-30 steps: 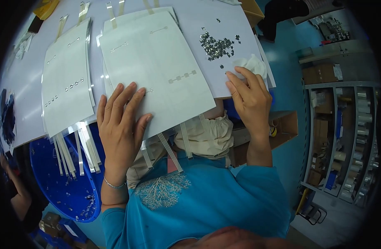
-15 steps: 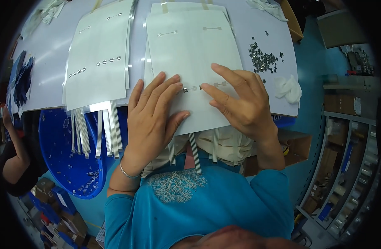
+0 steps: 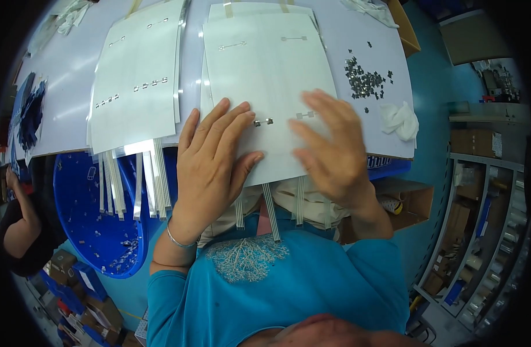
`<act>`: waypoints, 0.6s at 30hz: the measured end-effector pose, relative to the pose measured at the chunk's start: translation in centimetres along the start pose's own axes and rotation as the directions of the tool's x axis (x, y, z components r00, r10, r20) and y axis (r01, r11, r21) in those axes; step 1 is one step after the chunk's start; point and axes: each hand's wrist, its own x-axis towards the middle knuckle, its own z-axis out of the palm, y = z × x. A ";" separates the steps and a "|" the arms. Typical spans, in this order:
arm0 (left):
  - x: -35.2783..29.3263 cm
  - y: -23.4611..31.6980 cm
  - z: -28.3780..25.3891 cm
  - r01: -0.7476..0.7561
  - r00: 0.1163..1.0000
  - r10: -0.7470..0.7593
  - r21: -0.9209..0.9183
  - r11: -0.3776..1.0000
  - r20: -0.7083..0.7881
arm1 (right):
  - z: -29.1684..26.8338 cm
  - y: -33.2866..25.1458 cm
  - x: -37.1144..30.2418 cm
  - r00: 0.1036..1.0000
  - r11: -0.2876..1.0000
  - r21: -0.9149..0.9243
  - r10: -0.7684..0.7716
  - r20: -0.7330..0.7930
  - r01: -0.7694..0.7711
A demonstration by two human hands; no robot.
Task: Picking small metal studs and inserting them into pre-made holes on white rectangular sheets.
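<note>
My left hand lies on the white flexible sheet, fingers stretched and spread, pressing on its left side. My right hand hovers over the sheet's right side, smeared by motion, its fingers apart and nothing visible in them. Between the hands, small dark shiny square pieces sit on a printed trace; my left fingertips partly cover the row. A pale printed pad pair without dark pieces shows beside my right fingers. Striped ribbon tails hang from the sheet's near edge over my lap.
A second stack of white sheets with dark pieces lies at the left. Loose dark pieces are scattered on the right of the table, near a crumpled white cloth. A blue bin stands below left. A person's arm shows far left.
A small dark piece that was at my right fingertips now lies flat on the trace. My right hand has let go and moved slightly right. My left hand stays in place.
</note>
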 end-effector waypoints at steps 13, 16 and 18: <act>-0.1 0.7 0.2 -0.084 0.996 0.072 0.261 0.962 0.056 | -1.5 4.2 -5.6 0.835 0.867 -0.118 0.419 -0.357 -0.485; 0.0 0.7 0.6 -0.084 0.996 0.074 0.224 0.971 0.055 | -1.5 4.5 -5.2 0.867 0.877 -0.206 0.345 -0.358 -0.434; 0.1 0.9 0.7 -0.042 0.997 0.029 0.175 0.984 0.074 | -1.7 4.5 -5.0 0.902 0.864 -0.313 0.295 -0.316 -0.393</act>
